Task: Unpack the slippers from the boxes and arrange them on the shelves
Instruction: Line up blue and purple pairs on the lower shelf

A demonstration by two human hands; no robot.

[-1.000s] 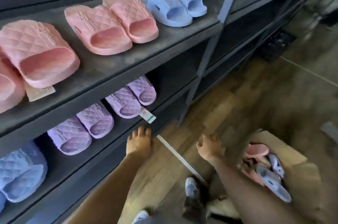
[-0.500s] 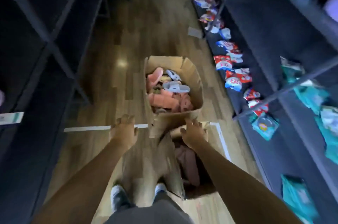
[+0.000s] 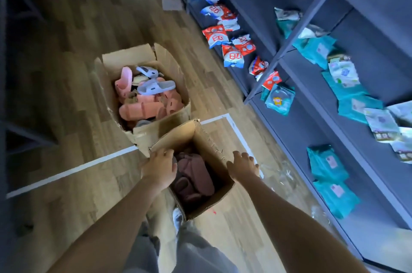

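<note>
View turned away from the slipper shelf faced a second ago; aisle floor [image 3: 89, 38] and both boxes now looked down on. Since half a second ago both hands lowered onto the near box [image 3: 209, 141]. Left hand [image 3: 159, 167], earlier held over bare floor, now set at its left rim, thumb above the dark maroon slippers [image 3: 194, 174]; grip cannot be judged. Right hand [image 3: 242, 166] now laid on the right rim, fingers spread. Far box [image 3: 124, 56] now left beyond both hands.
</note>
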